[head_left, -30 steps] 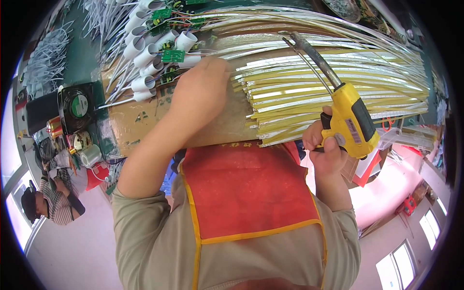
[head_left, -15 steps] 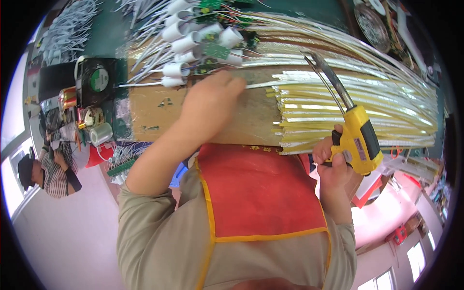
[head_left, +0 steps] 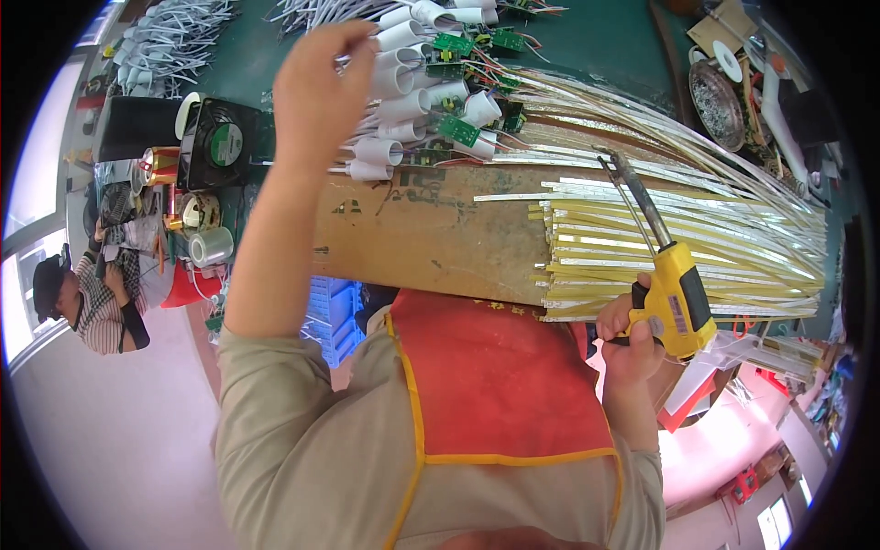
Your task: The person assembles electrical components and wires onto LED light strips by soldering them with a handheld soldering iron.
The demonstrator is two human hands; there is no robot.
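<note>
Over cardboard (head_left: 431, 238), right hand (head_left: 628, 335) grips soldering gun (head_left: 674, 298) pointing up-left; left hand (head_left: 316, 87) released.

The soldering gun (head_left: 674, 298) has a glossy yellow plastic body and a dull metal tip. Beside it lie shiny pale-yellow strips (head_left: 660, 243) on a rough, scuffed brown board (head_left: 431, 234).

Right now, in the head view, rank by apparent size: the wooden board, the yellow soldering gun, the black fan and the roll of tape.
1. wooden board, by far the largest.
2. yellow soldering gun, counting its long tip.
3. black fan, somewhat smaller, though fisheye bending makes this unsure.
4. roll of tape, smallest.
</note>
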